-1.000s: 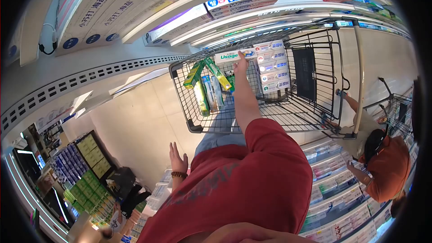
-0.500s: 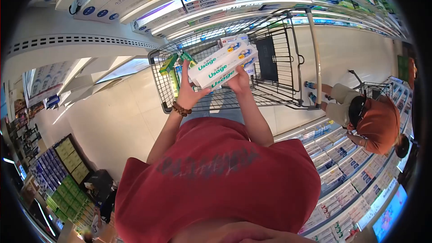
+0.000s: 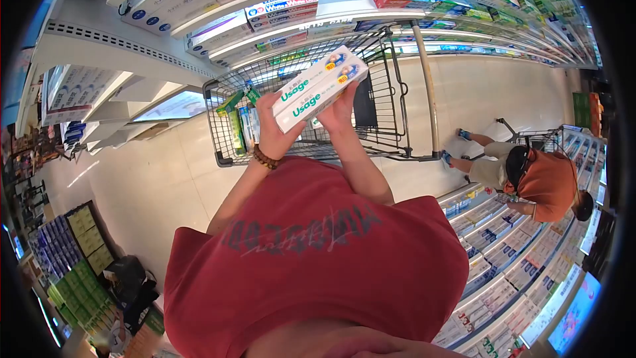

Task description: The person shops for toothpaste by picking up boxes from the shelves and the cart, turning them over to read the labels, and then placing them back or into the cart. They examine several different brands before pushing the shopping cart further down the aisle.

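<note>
Both my hands grip a neat bundle of white boxes (image 3: 311, 96) lettered "Usage" in green, shaped like toothpaste boxes. Two long faces show side by side; how many lie below is hidden. My left hand (image 3: 273, 127) is closed round the near left end, a beaded bracelet on its wrist. Toward the other end, my right hand (image 3: 340, 111) holds the right side from beneath. The bundle is tilted above a wire shopping cart (image 3: 215, 103). Inside the cart lie green packages (image 3: 229, 107) and a blue-and-white package (image 3: 250, 124), partly covered by my left hand.
Shelves with White & White boxes (image 3: 281, 10) run along the far side of the cart. Another person (image 3: 550, 182) in an orange top stands at right beside a second cart and a low display of boxes (image 3: 503, 252). Stacked green packs (image 3: 79, 295) stand at lower left.
The white boxes, fanned out before with three faces showing, now sit squared together and raised closer to me. The cart and shelves have shifted left in view.
</note>
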`<state>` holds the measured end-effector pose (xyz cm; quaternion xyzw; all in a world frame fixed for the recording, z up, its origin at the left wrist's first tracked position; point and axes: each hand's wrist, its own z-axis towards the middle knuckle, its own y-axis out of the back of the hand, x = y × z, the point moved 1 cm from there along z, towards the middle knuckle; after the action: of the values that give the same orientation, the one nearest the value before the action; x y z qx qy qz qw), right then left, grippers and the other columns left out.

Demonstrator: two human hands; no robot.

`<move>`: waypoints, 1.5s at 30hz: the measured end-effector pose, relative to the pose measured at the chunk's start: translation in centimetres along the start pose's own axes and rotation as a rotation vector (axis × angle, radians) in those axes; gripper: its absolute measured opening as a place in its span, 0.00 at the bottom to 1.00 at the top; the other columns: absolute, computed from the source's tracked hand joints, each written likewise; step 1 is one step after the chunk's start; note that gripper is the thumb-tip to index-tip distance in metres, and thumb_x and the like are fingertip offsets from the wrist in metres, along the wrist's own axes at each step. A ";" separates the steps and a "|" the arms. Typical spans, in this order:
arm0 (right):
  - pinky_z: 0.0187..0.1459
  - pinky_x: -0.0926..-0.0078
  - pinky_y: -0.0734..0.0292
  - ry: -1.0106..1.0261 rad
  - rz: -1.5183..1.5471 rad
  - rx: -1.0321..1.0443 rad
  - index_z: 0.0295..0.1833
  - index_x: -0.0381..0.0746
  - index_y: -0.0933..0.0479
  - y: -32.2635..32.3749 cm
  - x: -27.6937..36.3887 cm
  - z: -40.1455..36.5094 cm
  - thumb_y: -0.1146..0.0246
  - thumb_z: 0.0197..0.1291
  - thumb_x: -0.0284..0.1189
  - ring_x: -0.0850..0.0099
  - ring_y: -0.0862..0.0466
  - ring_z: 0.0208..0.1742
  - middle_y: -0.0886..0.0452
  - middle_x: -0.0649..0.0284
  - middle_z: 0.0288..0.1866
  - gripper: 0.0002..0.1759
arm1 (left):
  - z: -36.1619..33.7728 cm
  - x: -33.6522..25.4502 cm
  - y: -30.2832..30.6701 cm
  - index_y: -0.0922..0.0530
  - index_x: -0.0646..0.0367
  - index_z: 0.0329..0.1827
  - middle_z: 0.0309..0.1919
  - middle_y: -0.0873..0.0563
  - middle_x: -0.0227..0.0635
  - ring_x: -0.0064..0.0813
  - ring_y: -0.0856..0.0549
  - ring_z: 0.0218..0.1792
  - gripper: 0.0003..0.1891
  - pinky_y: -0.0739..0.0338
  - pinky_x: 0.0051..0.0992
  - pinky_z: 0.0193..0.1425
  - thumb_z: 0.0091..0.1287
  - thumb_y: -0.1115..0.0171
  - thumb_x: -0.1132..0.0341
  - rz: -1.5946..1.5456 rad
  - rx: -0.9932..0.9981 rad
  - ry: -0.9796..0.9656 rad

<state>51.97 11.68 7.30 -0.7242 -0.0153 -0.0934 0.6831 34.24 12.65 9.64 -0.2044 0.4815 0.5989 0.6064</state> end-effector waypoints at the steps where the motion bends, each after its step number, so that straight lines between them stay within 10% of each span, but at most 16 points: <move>1: 0.75 0.45 0.38 0.007 0.000 -0.024 0.78 0.49 0.38 0.1 0.2 -0.2 0.27 0.50 0.61 0.55 0.32 0.76 0.31 0.61 0.76 0.54 | 0.0 -0.3 -0.3 0.36 0.62 0.69 0.60 0.32 0.48 0.46 0.29 0.62 0.44 0.32 0.42 0.69 0.51 0.20 0.63 0.039 0.004 -0.018; 18: 0.76 0.52 0.43 0.106 -0.339 -0.253 0.79 0.43 0.40 5.3 9.6 -0.5 0.41 0.72 0.48 0.58 0.33 0.77 0.33 0.55 0.77 0.37 | 0.4 -0.2 -4.3 0.28 0.58 0.59 0.52 0.18 0.38 0.29 0.17 0.53 0.31 0.19 0.32 0.57 0.53 0.21 0.74 -0.645 -0.127 0.489; 22: 0.75 0.59 0.38 0.471 -1.930 -0.314 0.81 0.38 0.48 -1.2 16.2 -1.8 0.34 0.67 0.37 0.62 0.34 0.77 0.40 0.52 0.80 0.44 | 1.8 -1.3 -0.4 0.25 0.56 0.56 0.52 0.18 0.33 0.27 0.18 0.54 0.30 0.21 0.31 0.58 0.50 0.18 0.71 -0.538 0.267 0.483; 25: 0.71 0.62 0.34 -0.336 -1.739 0.253 0.80 0.37 0.46 -2.8 14.7 -1.5 0.31 0.64 0.47 0.58 0.31 0.75 0.32 0.44 0.74 0.48 | 3.0 -2.4 0.9 0.24 0.55 0.61 0.53 0.18 0.31 0.26 0.19 0.56 0.33 0.24 0.29 0.62 0.49 0.19 0.69 -0.535 0.589 0.550; 29: 0.64 0.67 0.28 -1.105 -1.493 0.414 0.79 0.37 0.40 -3.6 9.3 -3.7 0.30 0.62 0.51 0.65 0.22 0.64 0.23 0.49 0.66 0.48 | 2.8 -2.7 0.0 0.35 0.55 0.78 0.61 0.20 0.36 0.30 0.22 0.62 0.48 0.29 0.32 0.68 0.51 0.20 0.68 -0.697 0.771 0.801; 37: 0.57 0.72 0.25 -0.839 -1.623 0.276 0.68 0.36 0.29 -2.5 8.4 -4.5 0.24 0.53 0.47 0.71 0.18 0.56 0.17 0.56 0.57 0.42 | 1.6 -1.2 0.3 0.52 0.60 0.83 0.68 0.25 0.41 0.32 0.25 0.68 0.59 0.28 0.31 0.70 0.52 0.19 0.73 -0.796 0.703 0.920; 45: 0.57 0.71 0.24 -0.771 -1.805 0.293 0.65 0.36 0.27 -5.6 10.8 -3.9 0.21 0.44 0.43 0.65 0.16 0.55 0.16 0.54 0.55 0.43 | 2.1 -0.1 -0.1 0.44 0.61 0.80 0.66 0.23 0.39 0.29 0.24 0.66 0.52 0.29 0.30 0.71 0.54 0.19 0.69 -0.696 0.826 0.825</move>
<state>61.24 7.06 14.69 -0.3303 -0.7935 -0.3338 0.3872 35.05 14.27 10.66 -0.3108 0.7688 0.0085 0.5587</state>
